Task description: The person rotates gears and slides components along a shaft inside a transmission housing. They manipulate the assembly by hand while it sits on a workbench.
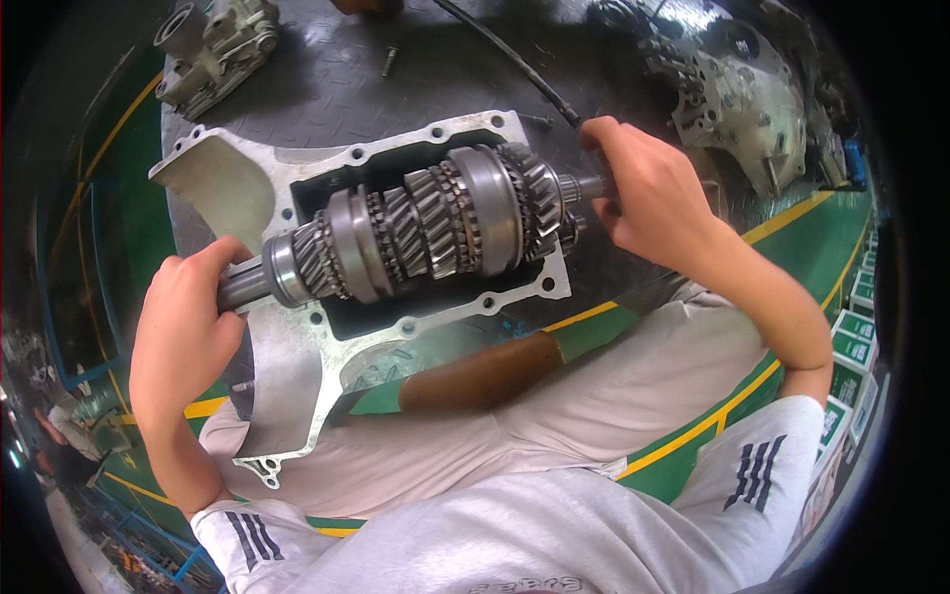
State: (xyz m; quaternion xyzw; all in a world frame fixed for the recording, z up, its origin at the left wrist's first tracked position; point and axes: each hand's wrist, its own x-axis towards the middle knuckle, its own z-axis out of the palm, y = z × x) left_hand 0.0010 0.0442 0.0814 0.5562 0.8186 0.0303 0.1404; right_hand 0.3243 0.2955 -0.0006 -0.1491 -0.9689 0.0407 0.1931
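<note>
A gear shaft (pixel 406 228), stacked with several helical gears and smooth rings, lies across the opening of a cast-metal gearbox housing (pixel 485 302). My left hand (pixel 188 322) is closed around the plain shaft end on the left, beside the flared part of the housing. At the other end, my right hand (pixel 648 193) has its fingers wrapped round the thinner splined tip, past the housing's right edge. Gears hide most of the housing's inside. Whether the shaft rests in the housing or hangs just above it, I cannot tell.
The dark tread-plate bench top (pixel 327 59) carries another casting (pixel 218 54) at the far left and a large gearbox cover (pixel 742 109) at the far right. A loose bolt (pixel 391 61) and a long thin rod (pixel 505 54) lie behind the housing. Boxes (pixel 853 342) line the right side.
</note>
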